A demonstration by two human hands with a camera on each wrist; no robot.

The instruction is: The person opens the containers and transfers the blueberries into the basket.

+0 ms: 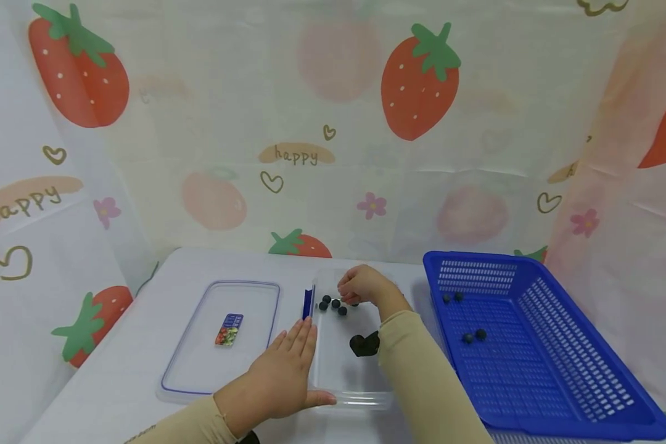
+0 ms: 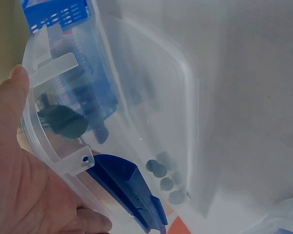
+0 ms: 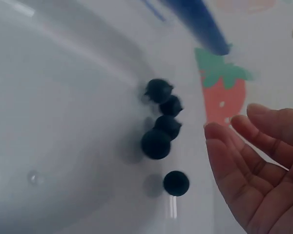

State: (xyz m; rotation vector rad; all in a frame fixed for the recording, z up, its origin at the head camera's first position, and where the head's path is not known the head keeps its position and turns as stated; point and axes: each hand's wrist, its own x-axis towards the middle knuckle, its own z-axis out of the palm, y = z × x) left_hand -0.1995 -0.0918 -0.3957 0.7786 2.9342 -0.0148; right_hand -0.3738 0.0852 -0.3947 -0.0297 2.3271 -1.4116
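A clear plastic container (image 1: 361, 398) stands before me with its top uncovered. Several blueberries (image 1: 342, 311) lie on its floor toward the far left; the right wrist view shows these berries (image 3: 156, 144) close up. My left hand (image 1: 283, 370) rests along the container's left side, fingers straight, thumb stretched over the near corner. Beside its fingertips, a blue latch (image 1: 308, 302) sticks up from that side. Above the berries is my right hand (image 1: 369, 287), its fingers loosely bent; in the right wrist view, nothing shows between thumb and fingers.
To the right stands a blue perforated basket (image 1: 577, 302) with several more blueberries (image 1: 480, 334) in it. On the left lies a clear lid (image 1: 200, 370) with a blue edge line and a colourful label (image 1: 229, 330). A strawberry-print cloth (image 1: 355, 203) hangs behind the white table.
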